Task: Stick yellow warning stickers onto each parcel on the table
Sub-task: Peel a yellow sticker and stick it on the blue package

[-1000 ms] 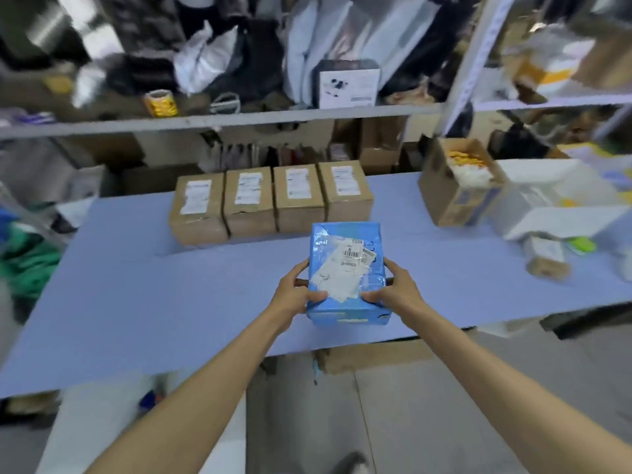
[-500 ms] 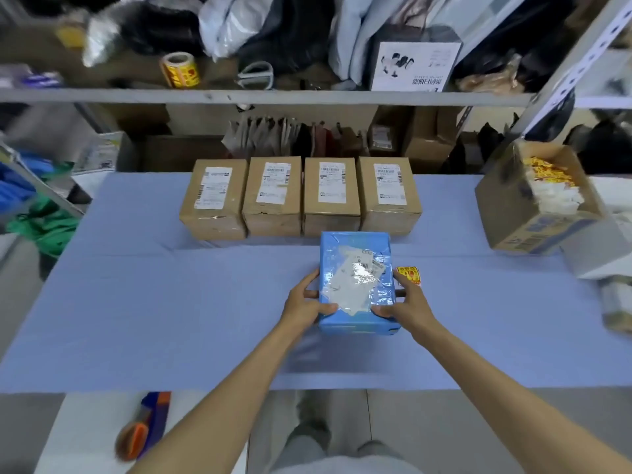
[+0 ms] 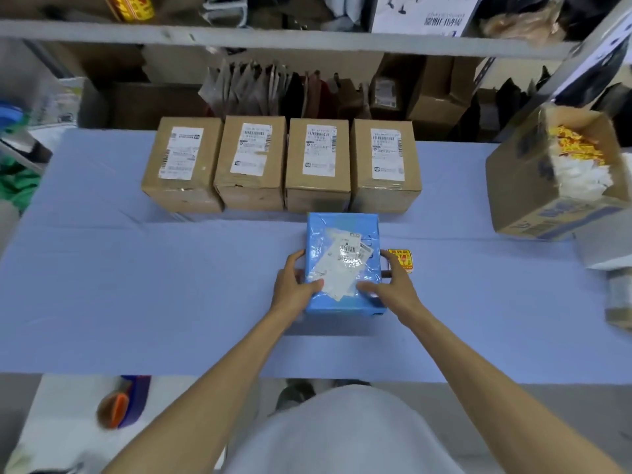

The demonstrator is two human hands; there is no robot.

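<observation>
A blue-covered bench [image 3: 136,285] is seen below a cluttered shelf [image 3: 273,37]. Four brown parcels [image 3: 318,165] are lined up at its back, and an open carton [image 3: 519,186] of stickers is at the right. The blue parcel [image 3: 343,241] is set just in front of that row and is gripped from both sides by the left hand [image 3: 294,285] and the right hand [image 3: 393,289]. Thumbs are laid on its top and fingers [image 3: 293,260] are curled against its flanks. A yellow warning sticker [image 3: 403,260] is seen just beside the right fingers; whether it is touched cannot be told.

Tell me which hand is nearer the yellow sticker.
Right. The right hand holds the parcel's right side, right beside the sticker; the left hand holds the opposite side, farther away.
</observation>
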